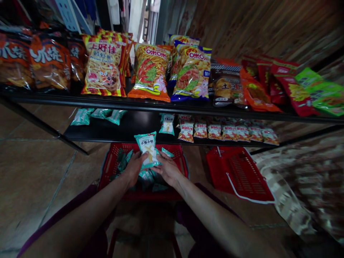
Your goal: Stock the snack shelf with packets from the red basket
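Note:
Between my two hands, a teal and white snack bag (147, 148) is held upright above a red basket (110, 157). My left hand (134, 166) grips its left side, thumb on the front. My right hand (168, 167) holds the lower right edge. Inside the basket lie several more teal bags (146, 179), partly hidden by my hands and arms. Behind the held bag is the lower black shelf (129, 130), with one teal bag (167, 124) standing near its middle and several teal bags (82, 116) at its left.
Several small red and white bags (200, 129) line the lower shelf's right part. Larger snack bags (150, 71) fill the upper shelf (113, 102). A second red basket (242, 175) with a white handle stands on the floor at right. The left shelf leg (72, 143) slants nearby.

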Motion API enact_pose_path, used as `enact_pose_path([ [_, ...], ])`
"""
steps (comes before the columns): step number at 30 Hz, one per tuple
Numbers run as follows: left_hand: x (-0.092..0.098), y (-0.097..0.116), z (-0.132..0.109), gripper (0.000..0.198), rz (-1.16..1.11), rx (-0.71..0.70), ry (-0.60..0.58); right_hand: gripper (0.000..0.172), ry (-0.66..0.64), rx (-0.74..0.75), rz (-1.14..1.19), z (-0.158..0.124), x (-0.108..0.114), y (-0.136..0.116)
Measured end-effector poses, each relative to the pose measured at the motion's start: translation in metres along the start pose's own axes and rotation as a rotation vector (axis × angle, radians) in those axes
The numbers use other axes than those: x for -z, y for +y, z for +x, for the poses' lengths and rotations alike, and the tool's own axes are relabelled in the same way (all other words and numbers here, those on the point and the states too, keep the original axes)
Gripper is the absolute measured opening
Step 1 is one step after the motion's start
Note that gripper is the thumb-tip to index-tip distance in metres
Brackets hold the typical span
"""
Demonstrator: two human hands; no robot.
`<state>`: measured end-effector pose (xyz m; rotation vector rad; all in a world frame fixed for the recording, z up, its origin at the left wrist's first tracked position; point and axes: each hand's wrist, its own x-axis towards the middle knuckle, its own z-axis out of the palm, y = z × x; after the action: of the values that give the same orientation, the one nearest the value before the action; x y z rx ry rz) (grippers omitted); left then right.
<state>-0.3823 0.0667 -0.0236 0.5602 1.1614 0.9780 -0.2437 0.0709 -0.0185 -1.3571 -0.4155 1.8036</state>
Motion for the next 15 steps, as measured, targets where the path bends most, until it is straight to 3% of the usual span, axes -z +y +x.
enact_pose_path([
  [3, 0.000, 0.001, -0.004, 0.033, -0.068, 0.046, 0.040, 0.022, 0.017, 0.013, -0.069, 0.003, -0.004, 0.007],
  [9, 0.011, 0.005, -0.001, 0.028, 0.034, 0.011, 0.195, 0.021, 0.079, 0.024, -0.167, 0.011, -0.008, 0.013],
  [15, 0.021, 0.005, 0.009, 0.029, 0.093, -0.054, 0.213, 0.032, 0.026, 0.004, -0.136, 0.014, -0.011, 0.015],
])
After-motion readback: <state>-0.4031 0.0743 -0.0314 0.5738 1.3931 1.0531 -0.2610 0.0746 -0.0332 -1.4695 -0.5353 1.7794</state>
